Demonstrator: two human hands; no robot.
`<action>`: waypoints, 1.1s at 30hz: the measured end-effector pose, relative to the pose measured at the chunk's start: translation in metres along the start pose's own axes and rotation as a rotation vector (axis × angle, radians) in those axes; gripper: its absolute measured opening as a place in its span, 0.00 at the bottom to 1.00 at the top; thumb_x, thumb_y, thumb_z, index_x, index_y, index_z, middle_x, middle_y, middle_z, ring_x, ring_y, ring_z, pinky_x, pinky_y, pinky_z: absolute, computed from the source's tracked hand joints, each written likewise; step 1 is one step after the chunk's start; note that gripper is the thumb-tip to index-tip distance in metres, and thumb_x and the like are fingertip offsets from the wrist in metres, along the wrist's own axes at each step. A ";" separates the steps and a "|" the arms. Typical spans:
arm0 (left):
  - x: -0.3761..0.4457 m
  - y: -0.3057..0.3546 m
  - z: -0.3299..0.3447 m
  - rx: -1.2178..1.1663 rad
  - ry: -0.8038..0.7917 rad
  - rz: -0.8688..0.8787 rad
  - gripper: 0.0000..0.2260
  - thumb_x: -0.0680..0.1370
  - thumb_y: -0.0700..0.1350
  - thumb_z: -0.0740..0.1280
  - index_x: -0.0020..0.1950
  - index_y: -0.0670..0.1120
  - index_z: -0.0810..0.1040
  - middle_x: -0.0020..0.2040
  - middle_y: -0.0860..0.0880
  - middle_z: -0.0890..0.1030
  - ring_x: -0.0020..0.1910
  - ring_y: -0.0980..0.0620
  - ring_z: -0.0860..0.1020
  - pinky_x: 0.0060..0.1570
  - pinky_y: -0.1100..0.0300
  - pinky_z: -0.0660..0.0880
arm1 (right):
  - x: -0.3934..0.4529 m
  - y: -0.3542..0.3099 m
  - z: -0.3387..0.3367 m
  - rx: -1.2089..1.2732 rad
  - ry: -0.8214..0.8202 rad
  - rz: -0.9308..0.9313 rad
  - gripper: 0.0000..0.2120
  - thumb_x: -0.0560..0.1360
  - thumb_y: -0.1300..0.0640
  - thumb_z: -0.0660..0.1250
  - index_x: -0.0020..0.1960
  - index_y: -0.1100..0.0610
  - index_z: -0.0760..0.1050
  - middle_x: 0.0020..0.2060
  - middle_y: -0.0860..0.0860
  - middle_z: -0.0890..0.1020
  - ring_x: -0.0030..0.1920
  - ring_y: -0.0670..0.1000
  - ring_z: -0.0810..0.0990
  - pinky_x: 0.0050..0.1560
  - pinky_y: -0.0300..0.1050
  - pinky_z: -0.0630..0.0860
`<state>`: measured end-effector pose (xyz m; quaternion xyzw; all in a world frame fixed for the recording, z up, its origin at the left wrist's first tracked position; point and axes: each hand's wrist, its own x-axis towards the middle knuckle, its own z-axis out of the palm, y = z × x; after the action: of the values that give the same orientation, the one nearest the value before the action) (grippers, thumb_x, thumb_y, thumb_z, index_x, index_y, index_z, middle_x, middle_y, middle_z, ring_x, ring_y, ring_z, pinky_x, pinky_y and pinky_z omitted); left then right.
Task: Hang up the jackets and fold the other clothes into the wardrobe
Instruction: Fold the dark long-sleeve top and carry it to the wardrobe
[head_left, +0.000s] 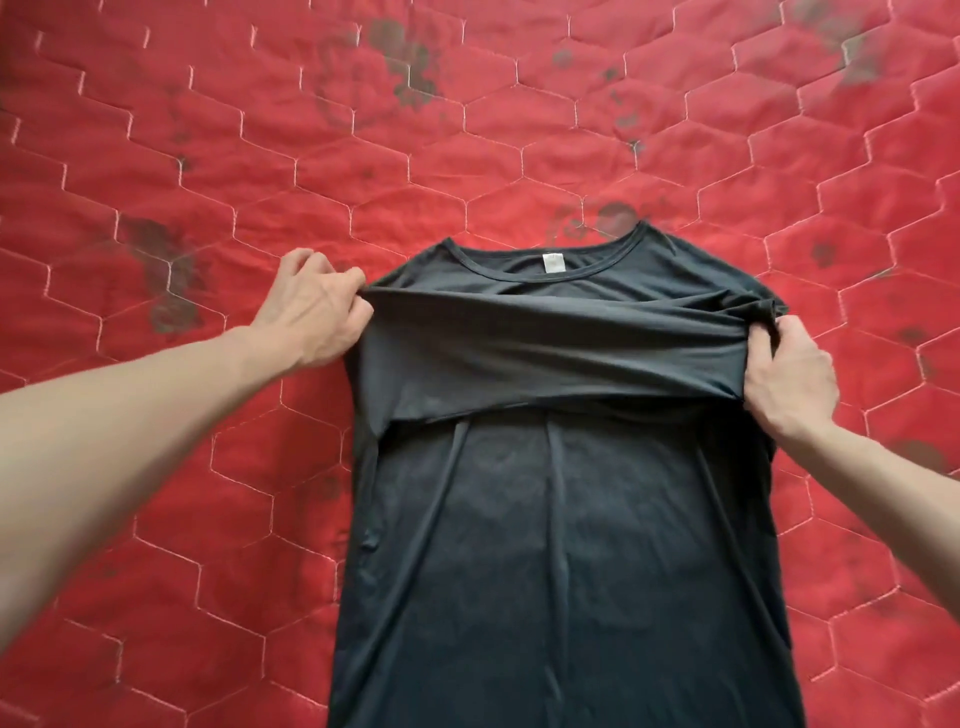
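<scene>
Fingers of the left hand pinch one end of a raised fold across the black T-shirt, at nine o'clock of the garment; the right hand grips the other end at three o'clock. That shirt lies flat on a red quilted bedspread, its collar with a white tag toward twelve o'clock, its hem toward six
</scene>
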<state>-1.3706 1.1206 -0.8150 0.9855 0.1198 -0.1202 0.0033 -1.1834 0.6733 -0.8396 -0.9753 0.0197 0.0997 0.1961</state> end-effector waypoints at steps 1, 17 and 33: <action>0.003 -0.002 0.001 0.046 0.019 0.033 0.10 0.82 0.46 0.56 0.48 0.43 0.73 0.42 0.39 0.80 0.53 0.38 0.76 0.70 0.43 0.62 | 0.001 0.003 0.001 -0.036 -0.010 -0.003 0.18 0.86 0.45 0.54 0.61 0.59 0.72 0.53 0.71 0.81 0.55 0.72 0.79 0.55 0.62 0.73; -0.025 -0.004 0.064 0.193 0.131 -0.072 0.05 0.79 0.37 0.66 0.53 0.37 0.73 0.47 0.35 0.75 0.52 0.33 0.73 0.69 0.35 0.63 | 0.013 0.014 0.023 -0.060 0.113 -0.006 0.17 0.85 0.44 0.57 0.60 0.57 0.73 0.52 0.66 0.82 0.55 0.69 0.80 0.54 0.59 0.74; -0.057 0.101 0.104 -0.132 0.222 -0.016 0.27 0.85 0.54 0.54 0.83 0.45 0.63 0.84 0.42 0.60 0.82 0.40 0.59 0.79 0.40 0.57 | -0.025 0.011 0.067 -0.375 -0.066 -0.560 0.31 0.86 0.40 0.53 0.85 0.49 0.54 0.84 0.50 0.55 0.84 0.54 0.49 0.82 0.57 0.52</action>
<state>-1.4245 1.0057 -0.9043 0.9894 0.1351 -0.0023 0.0539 -1.2211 0.6892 -0.8991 -0.9581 -0.2743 0.0754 0.0334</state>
